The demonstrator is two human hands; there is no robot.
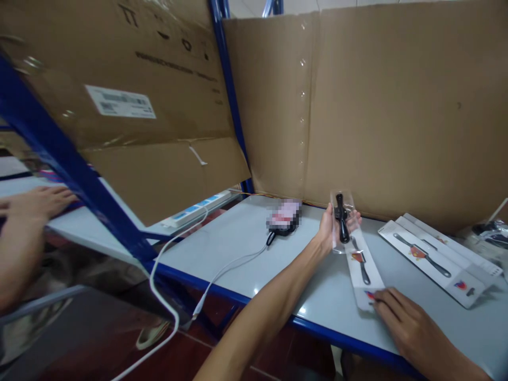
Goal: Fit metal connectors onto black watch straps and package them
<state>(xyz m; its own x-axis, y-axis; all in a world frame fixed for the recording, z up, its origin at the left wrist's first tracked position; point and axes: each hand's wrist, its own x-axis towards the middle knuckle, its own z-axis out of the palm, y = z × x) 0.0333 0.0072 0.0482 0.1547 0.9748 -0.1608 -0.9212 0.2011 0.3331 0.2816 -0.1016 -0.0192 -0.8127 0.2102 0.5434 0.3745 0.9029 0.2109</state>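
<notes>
A black two-handled spokeshave lies in a clear plastic blister. My left hand is closed around it, thumb on the near side and fingertips showing past the far edge. Below it, a long white printed card with a picture of the tool slants toward me. My right hand pinches the card's lower end. The upper end of the card passes behind the blister, so I cannot tell whether the two are joined. More printed cards lie overlapping to the right.
A phone with a white cable rests on the table. Cardboard panels wall the back and left. A power strip runs along the left. Plastic-wrapped items lie far right. Another person's arm is at left.
</notes>
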